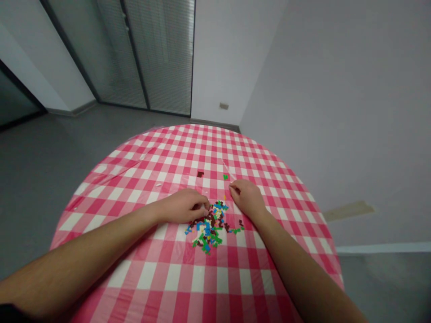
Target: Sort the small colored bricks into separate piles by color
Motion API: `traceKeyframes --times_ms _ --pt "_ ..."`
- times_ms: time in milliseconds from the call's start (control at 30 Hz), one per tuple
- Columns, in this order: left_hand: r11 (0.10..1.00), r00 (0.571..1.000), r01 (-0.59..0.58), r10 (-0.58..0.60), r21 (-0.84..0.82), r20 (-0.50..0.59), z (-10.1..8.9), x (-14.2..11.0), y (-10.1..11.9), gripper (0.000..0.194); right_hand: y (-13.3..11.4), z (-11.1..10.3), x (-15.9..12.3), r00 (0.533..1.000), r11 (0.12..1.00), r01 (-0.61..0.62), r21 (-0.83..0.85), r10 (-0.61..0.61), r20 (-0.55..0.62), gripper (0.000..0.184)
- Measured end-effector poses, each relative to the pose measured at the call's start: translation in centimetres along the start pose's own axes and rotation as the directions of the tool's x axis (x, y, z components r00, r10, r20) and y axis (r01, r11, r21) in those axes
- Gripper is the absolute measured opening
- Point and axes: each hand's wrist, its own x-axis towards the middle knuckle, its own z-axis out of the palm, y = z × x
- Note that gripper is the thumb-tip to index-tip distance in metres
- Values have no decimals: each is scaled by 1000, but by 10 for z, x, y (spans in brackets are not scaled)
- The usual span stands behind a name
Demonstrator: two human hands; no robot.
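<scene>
A loose heap of small plastic building bricks point(208, 229) in blue, green, dark brown and cream lies on a pink-and-white gingham tablecloth point(161, 152). My left hand point(182, 206) rests at the heap's upper left edge, its fingers curled down against the pieces. My right hand point(247, 197) lies just above the heap's right side, fingertips drawn together. Whatever they might pinch is hidden. Apart from the heap, a dark brown brick point(200, 174) and a green brick point(225, 177) sit beyond my hands.
The cloth covers a rounded table, with a grey floor point(50, 179) around it. Behind stand a glass door with blinds point(144, 54) and a pale wall point(336, 112) with a small socket point(224, 106). No other person appears.
</scene>
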Motion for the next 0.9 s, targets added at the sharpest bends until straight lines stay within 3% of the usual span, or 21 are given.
traceKeyframes --times_ms 233,567,900 --pt "1000 1000 15 -15 -2 7 -1 0 2 19 1 -2 -6 997 997 74 -11 -74 16 19" --pt "1000 1000 2 -2 11 -5 0 0 -1 19 1 1 -1 997 999 42 -31 -40 61 39" --pt "1000 1000 4 -3 19 -9 1 -1 -1 19 4 4 1 995 998 49 -34 -45 93 43"
